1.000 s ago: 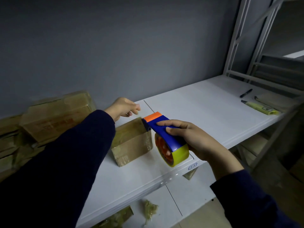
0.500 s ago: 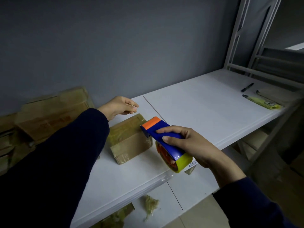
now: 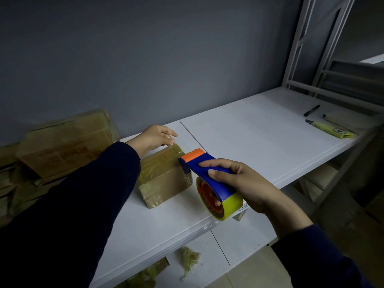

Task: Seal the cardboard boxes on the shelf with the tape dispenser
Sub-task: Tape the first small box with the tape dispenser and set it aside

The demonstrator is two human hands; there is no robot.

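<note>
We find the right hand (image 3: 245, 183) gripping the tape dispenser (image 3: 218, 187) by its blue handle, with the orange head at the top right edge of the small cardboard box (image 3: 164, 177) on the white shelf (image 3: 249, 142). The left hand (image 3: 152, 138) is at the box's far corner with its fingers curled. We cannot tell whether it pinches anything.

A single wide-angle camera sat on the person's head, looking forward and down. It hung close over the white shelf (image 3: 259, 146), whose board ran from the lower left to the upper right of the frame, and the grey wall (image 3: 145, 59) filled the top.
</note>
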